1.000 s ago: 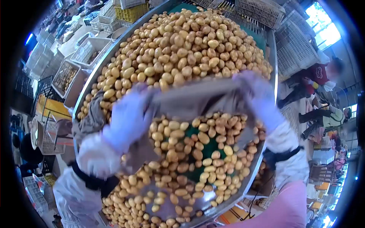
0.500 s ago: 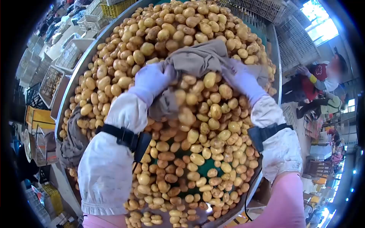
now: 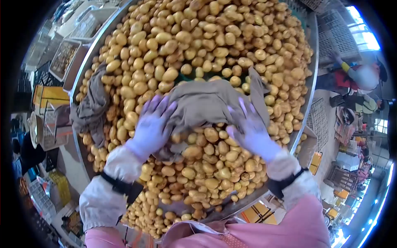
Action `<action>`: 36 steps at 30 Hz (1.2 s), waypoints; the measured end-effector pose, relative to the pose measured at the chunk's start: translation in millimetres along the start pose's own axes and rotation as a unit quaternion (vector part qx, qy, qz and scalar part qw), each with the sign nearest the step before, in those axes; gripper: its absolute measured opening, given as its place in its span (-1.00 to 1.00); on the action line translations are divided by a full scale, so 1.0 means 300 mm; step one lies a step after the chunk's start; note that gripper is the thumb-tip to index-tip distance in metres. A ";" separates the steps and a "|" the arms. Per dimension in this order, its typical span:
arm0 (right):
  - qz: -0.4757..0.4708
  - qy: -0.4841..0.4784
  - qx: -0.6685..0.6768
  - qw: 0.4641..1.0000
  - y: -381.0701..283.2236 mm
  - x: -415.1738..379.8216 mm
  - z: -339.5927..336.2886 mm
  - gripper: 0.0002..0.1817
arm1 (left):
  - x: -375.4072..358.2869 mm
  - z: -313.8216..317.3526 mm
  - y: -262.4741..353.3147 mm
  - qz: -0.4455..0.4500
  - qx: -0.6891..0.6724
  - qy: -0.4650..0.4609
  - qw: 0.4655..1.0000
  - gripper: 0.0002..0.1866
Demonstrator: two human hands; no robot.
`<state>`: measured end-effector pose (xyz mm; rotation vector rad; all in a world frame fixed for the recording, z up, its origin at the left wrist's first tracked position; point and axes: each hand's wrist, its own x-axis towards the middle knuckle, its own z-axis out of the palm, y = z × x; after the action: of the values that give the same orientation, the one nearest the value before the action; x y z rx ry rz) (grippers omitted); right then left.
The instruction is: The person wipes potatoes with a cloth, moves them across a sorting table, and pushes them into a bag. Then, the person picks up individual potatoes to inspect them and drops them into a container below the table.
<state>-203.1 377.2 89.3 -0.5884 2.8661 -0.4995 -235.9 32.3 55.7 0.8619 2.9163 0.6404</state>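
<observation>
A grey-brown cloth point(image 3: 202, 101) lies crumpled across a deep heap of small yellow potatoes point(image 3: 165, 37). My left hand point(image 3: 151, 124), in a pale purple glove, rests at the cloth's left edge with its fingers spread. On the other side, my right hand point(image 3: 252, 130), gloved alike, lies on the cloth's right part, its fingers stretched apart. Part of the cloth trails below my left palm, and a fold of it stands up beyond my right fingers. Neither hand is wrapped around anything.
A second grey cloth point(image 3: 91, 107) drapes over potatoes at the left side. The metal rim point(image 3: 308, 118) of the sorting bin encloses the heap. Crates point(image 3: 64, 60) stand outside on the left. Another person point(image 3: 351, 78) is at the far right.
Both hands have come nearer my body, drawing the cloth and potatoes with them. My fingers have spread out from their earlier bunched hold. Green bin surface now shows beyond the cloth, and the view has shifted.
</observation>
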 end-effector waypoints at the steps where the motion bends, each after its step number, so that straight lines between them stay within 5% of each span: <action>1: 0.009 -0.023 0.021 0.999 -0.063 -0.054 -0.009 -0.23 | -0.118 -0.021 0.021 -0.043 0.002 -0.022 0.999 -0.35; 4: 0.045 -0.078 -0.078 0.993 -0.184 -0.035 0.129 -0.17 | -0.232 0.004 0.110 -0.155 0.024 -0.038 0.987 -0.35; 9: 0.058 0.012 -0.036 0.998 -0.278 0.182 0.260 -0.31 | -0.022 0.101 -0.019 -0.243 0.052 0.079 0.965 -0.51; 10: 0.088 -0.092 -0.134 0.983 -0.318 0.140 0.223 -0.34 | -0.045 0.097 -0.017 -0.205 0.005 0.076 0.976 -0.53; 12: 0.022 -0.002 0.008 1.000 -0.330 -0.097 0.254 -0.31 | -0.269 0.068 0.078 -0.077 -0.024 0.058 0.995 -0.55; 14: 0.037 -0.061 -0.033 0.997 -0.413 -0.305 0.251 -0.26 | -0.529 0.051 0.206 -0.092 0.024 0.014 0.995 -0.59; 16: 0.053 -0.232 -0.117 0.964 -0.519 -0.295 0.260 -0.22 | -0.615 0.048 0.307 -0.134 0.018 -0.076 0.988 -0.55; 19: 0.109 -0.099 -0.181 0.972 -0.508 -0.151 0.425 -0.33 | -0.536 0.219 0.145 -0.100 0.158 0.085 0.979 -0.40; 20: 0.144 -0.218 -0.150 0.953 -0.509 -0.064 0.343 -0.44 | -0.478 0.159 0.164 -0.153 0.111 0.049 0.981 -0.40; 21: 0.128 -0.043 -0.083 0.987 -0.492 -0.068 0.349 -0.51 | -0.419 0.111 0.173 -0.174 0.062 0.037 0.982 -0.44; 22: 0.146 -0.106 -0.079 0.980 -0.496 -0.069 0.308 -0.54 | -0.394 0.113 0.196 -0.193 -0.004 0.119 0.974 -0.49; 24: 0.058 -0.033 0.081 0.994 -0.504 -0.245 0.297 -0.48 | -0.511 0.071 0.218 -0.145 -0.122 0.085 0.978 -0.57; 25: -0.049 0.029 0.041 0.998 -0.449 -0.382 0.407 -0.47 | -0.635 0.089 0.262 -0.100 -0.120 0.143 0.977 -0.60; 26: -0.038 -0.050 -0.071 0.995 -0.546 -0.512 0.333 -0.41 | -0.744 0.086 0.297 0.002 -0.083 0.128 0.988 -0.56; 28: -0.008 -0.179 -0.104 0.978 -0.585 -0.656 0.452 -0.34 | -0.923 0.132 0.411 -0.085 -0.016 0.020 0.996 -0.58; 30: 0.058 -0.182 -0.154 0.969 -0.637 -0.527 0.469 -0.30 | -0.876 0.237 0.358 -0.101 0.024 0.049 0.993 -0.65; 32: 0.060 0.023 -0.002 0.998 -0.558 -0.355 0.550 -0.25 | -0.719 0.279 0.318 -0.129 0.078 0.113 0.982 -0.72; 33: 0.117 -0.096 -0.085 0.985 -0.548 -0.261 0.548 -0.30 | -0.639 0.216 0.341 -0.182 0.054 0.111 0.975 -0.69; 34: 0.037 0.081 -0.189 0.978 -0.564 -0.226 0.541 -0.44 | -0.574 0.221 0.325 -0.224 0.078 0.083 0.968 -0.63; 36: 0.089 -0.293 -0.014 0.952 -0.557 -0.229 0.411 -0.53 | -0.617 0.173 0.295 -0.182 -0.039 0.032 0.982 -0.60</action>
<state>-53.4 225.0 41.2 -0.3915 2.3284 -0.2075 -26.4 21.7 27.9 0.2912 2.9650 0.7517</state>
